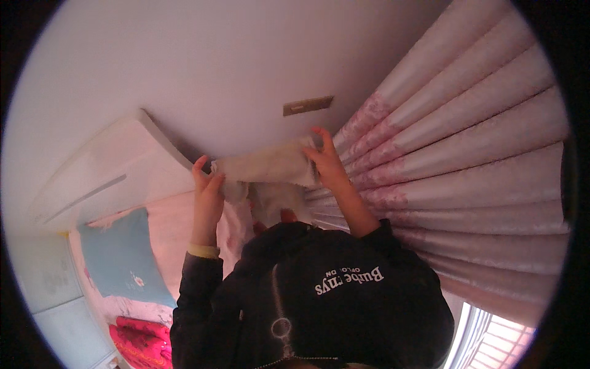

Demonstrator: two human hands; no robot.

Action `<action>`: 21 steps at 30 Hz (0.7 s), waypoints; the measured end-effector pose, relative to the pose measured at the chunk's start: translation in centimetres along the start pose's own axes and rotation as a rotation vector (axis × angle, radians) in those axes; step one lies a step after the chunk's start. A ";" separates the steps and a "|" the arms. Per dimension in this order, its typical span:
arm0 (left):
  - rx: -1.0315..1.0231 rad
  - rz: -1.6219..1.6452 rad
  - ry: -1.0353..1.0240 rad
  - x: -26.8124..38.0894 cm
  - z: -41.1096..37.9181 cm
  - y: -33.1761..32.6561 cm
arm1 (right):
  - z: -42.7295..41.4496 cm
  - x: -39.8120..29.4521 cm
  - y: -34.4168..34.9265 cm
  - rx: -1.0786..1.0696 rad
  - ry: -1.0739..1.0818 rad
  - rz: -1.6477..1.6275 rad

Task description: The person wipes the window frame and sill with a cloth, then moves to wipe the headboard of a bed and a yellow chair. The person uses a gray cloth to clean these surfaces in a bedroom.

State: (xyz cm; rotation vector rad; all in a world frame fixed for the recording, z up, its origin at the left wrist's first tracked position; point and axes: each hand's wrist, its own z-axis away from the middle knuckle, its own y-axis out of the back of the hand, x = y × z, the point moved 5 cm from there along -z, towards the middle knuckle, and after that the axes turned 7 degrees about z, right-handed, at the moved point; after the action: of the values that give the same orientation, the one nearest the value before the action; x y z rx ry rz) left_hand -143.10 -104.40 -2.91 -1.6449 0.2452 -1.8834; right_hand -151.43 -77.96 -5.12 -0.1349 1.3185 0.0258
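A pale beige folded cloth (265, 162) is stretched between my two hands in front of me, roughly level. My left hand (208, 196) grips its left end, thumb towards the cloth and one fingertip raised. At the opposite end, my right hand (326, 166) pinches the edge, with the index finger pointing up. The cloth's far face is hidden, and slight blur hides its weave. Beneath it a pale grey surface (276, 198) shows beside my feet, which are partly covered by my black jacket (350, 318).
To the left stands a bed with a white headboard (120, 161), pink sheet (170, 230), blue pillow (122, 258) and red folded bedding (143, 341). Pink floral curtains (461, 175) hang close on the right, above a window (493, 341). A brownish plate (308, 106) is on the wall ahead.
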 end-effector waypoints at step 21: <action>0.255 -1.062 -0.970 22.8 2.2 8.0 | 3.3 -15.4 -22.5 -0.185 0.993 0.906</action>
State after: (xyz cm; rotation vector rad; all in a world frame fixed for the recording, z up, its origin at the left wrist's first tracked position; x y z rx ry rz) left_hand -139.18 -122.84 12.36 -2.4803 -1.4242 -1.3081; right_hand -149.93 -99.00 12.51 0.3535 2.2674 0.9539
